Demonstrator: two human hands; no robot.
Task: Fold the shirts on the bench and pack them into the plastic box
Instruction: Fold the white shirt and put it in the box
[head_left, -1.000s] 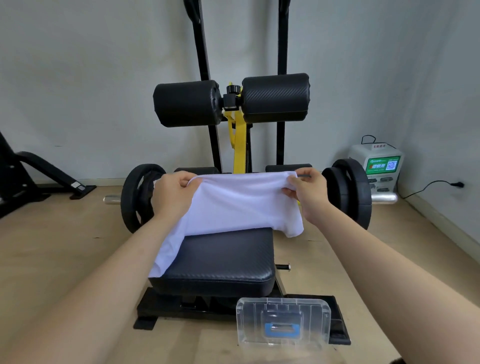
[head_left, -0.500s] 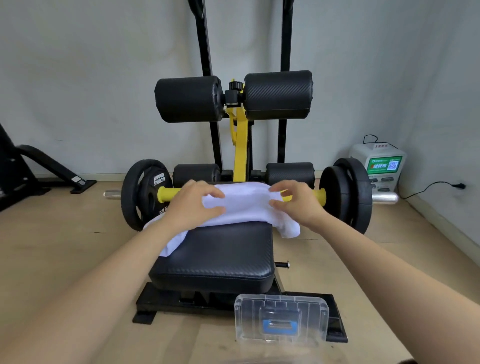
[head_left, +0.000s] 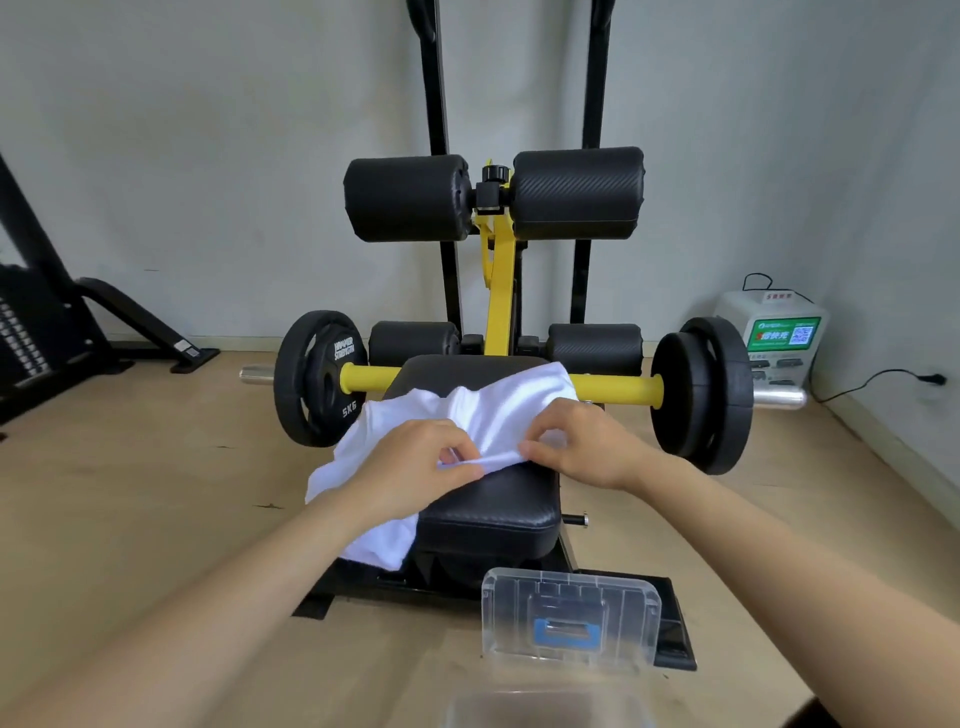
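As left grip (head_left: 415, 462) and right grip (head_left: 584, 447) pinch the shirt (head_left: 519, 395) on the table (head_left: 493, 506), folding seems underway; next, turn its edge over evenly.

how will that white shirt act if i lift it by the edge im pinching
Probably floppy: the white shirt sags over the left side of the bench pad and bunches in folds. Likely light, since the left hand and right hand pinch its edge with fingertips alone. The overhanging part may drag it sideways off the smooth pad.
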